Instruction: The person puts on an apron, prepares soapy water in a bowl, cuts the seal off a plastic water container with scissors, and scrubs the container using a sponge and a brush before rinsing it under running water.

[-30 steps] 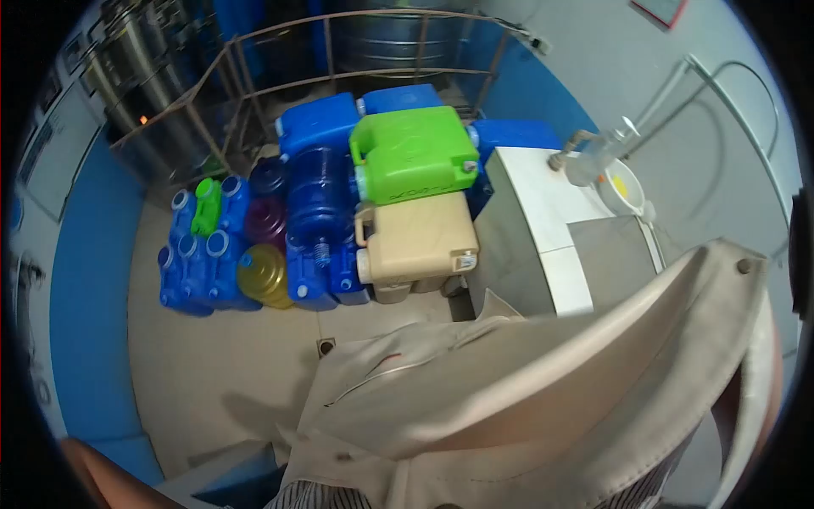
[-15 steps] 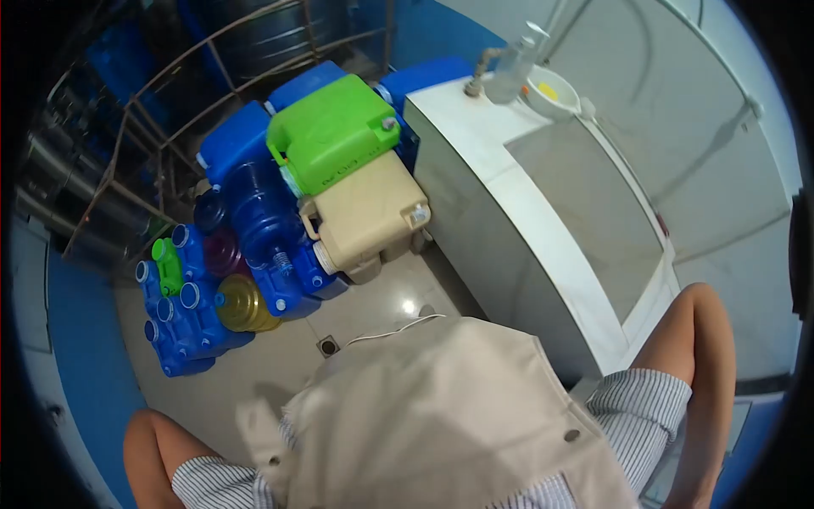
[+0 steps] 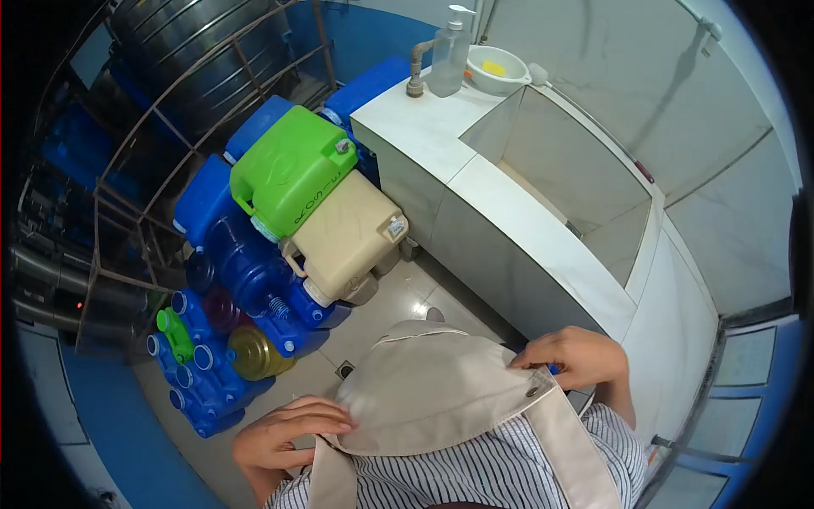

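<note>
A beige apron hangs on my front over a striped shirt. My left hand is closed on the apron's upper left corner, where a strap meets the bib. At the upper right corner, beside a metal snap, my right hand pinches the apron's edge. The fingertips of both hands are partly hidden by the cloth.
Blue jugs, a green jug, a beige jug and a yellow round bottle stand ahead left. A tiled sink holds a pump bottle and white bowl on its ledge. Metal railing stands behind.
The apron has dropped from a raised, spread position to my chest. Both hands have come into view at its upper corners. The view has turned right, towards the sink.
</note>
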Tool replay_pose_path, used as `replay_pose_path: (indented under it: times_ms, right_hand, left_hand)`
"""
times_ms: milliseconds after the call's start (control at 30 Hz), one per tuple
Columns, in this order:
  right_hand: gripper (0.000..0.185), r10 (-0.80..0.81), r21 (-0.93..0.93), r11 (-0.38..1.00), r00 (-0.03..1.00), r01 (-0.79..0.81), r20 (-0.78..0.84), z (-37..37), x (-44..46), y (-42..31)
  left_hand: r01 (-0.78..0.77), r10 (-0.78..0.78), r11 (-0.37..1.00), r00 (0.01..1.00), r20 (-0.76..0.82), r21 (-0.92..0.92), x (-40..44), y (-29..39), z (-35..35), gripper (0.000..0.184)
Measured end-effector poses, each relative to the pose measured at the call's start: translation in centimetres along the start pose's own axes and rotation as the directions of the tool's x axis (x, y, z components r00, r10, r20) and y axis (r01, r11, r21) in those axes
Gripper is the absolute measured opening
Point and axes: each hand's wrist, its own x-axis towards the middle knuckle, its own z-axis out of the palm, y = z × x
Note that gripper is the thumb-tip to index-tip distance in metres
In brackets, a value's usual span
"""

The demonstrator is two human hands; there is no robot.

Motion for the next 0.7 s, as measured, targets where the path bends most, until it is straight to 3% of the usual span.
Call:
replay_pose_path:
  times_ms: [67, 100, 133, 167, 200, 233, 267, 300, 333, 367, 400, 433, 467, 500, 567, 600, 667, 700]
  right_hand:
    - [0.032, 0.016, -0.098, 0.995, 0.989, -0.002, 0.145, -0.5, 0.6, 0.0]
    - [0.032, 0.024, -0.091, 0.996, 0.99, -0.012, 0.136, -0.8, 0.6, -0.2]
    - [0.033, -0.026, -0.07, 0.997, 0.998, 0.022, -0.06, -1.3, 0.6, -0.5]
    - [0.035, -0.067, -0.052, 0.997, 0.966, 0.056, -0.248, -1.6, 0.3, -0.9]
    - [0.039, -0.117, 0.06, 0.987, 0.92, 0.15, -0.375, -1.8, -0.2, -1.7]
    - [0.039, -0.117, 0.058, 0.987, 0.919, 0.15, -0.377, -2.3, -0.3, -1.6]
    - [0.036, -0.177, -0.002, 0.984, 0.96, 0.181, -0.219, -2.9, -0.3, -1.4]
    - [0.033, -0.224, -0.059, 0.973, 0.973, 0.221, -0.056, -3.4, -0.4, -1.1]
    - [0.035, -0.129, -0.015, 0.991, 0.991, 0.13, 0.03, -3.7, -0.6, -0.1]
    - [0.035, -0.127, -0.022, 0.992, 0.992, 0.127, 0.019, -4.6, -0.8, -0.2]
    - [0.036, 0.012, -0.05, 0.999, 0.997, -0.009, 0.071, -5.9, -1.0, -0.7]
    - [0.037, 0.151, -0.085, 0.986, 0.982, -0.142, 0.114, -7.1, -1.2, -0.9]
    - [0.032, 0.037, -0.042, 0.998, 0.999, -0.037, 0.019, -7.8, -2.0, -0.6]
    - [0.032, 0.036, -0.054, 0.998, 0.999, -0.035, 0.014, -9.5, -3.1, -0.9]
    - [0.034, -0.155, -0.258, 0.955, 0.988, 0.144, -0.025, -12.8, -4.8, -1.6]
    - [0.028, -0.45, -0.399, 0.847, 0.873, 0.351, -0.187, -13.0, -4.8, -0.9]
    - [0.028, -0.579, -0.556, 0.724, 0.797, 0.408, -0.17, -14.1, -5.0, -0.6]
    - [0.028, -0.619, -0.605, 0.671, 0.773, 0.429, -0.139, -14.5, -5.0, -0.6]
  left_hand:
    - [0.017, -0.017, 1.0, 0.999, 0.039, 0.005, 0.4, 0.3, -0.7, 0.038]
    - [-0.069, 0.073, 0.983, 0.997, -0.018, 0.169, 0.5, 1.0, -1.3, 0.035]
    - [-0.145, 0.174, 0.932, 0.983, -0.061, 0.332, 0.8, 1.2, -1.8, 0.032]
    - [-0.142, 0.168, 0.936, 0.984, -0.052, 0.321, 1.2, 1.0, -2.3, 0.032]
    - [-0.432, 0.457, 0.873, 0.887, -0.069, 0.227, 2.1, 0.6, -3.1, 0.031]
    - [-0.688, 0.703, 0.711, 0.702, -0.113, 0.147, 3.7, 0.7, -3.9, 0.03]
    - [-0.579, 0.588, 0.765, 0.807, 0.061, 0.282, 4.7, 2.4, -4.2, 0.03]
    - [-0.585, 0.592, 0.76, 0.803, 0.069, 0.284, 6.3, 2.8, -4.2, 0.03]
    - [-0.312, 0.255, 0.888, 0.945, 0.204, 0.338, 7.8, 3.0, -4.2, 0.032]
    - [-0.019, -0.123, 0.903, 0.945, 0.302, 0.429, 9.0, 3.0, -4.4, 0.035]
    - [0.059, -0.237, 0.912, 0.885, 0.402, 0.407, 9.5, 2.4, -5.1, 0.035]
    - [0.041, -0.228, 0.907, 0.884, 0.408, 0.419, 10.4, 2.1, -5.8, 0.035]
    - [0.055, -0.249, 0.898, 0.882, 0.399, 0.437, 11.4, 2.0, -6.2, 0.036]
    - [0.077, -0.273, 0.889, 0.881, 0.387, 0.452, 12.4, 1.9, -6.4, 0.037]
    - [0.097, -0.308, 0.877, 0.865, 0.397, 0.47, 15.3, 1.5, -7.4, 0.033]
    - [0.103, -0.272, 0.932, 0.834, 0.48, 0.347, 16.9, 1.1, -8.0, 0.032]
    - [0.075, -0.149, 0.986, 0.805, 0.575, 0.15, 19.9, 0.2, -9.4, 0.034]
    - [0.072, -0.147, 0.986, 0.805, 0.574, 0.151, 21.3, 0.2, -10.1, 0.034]
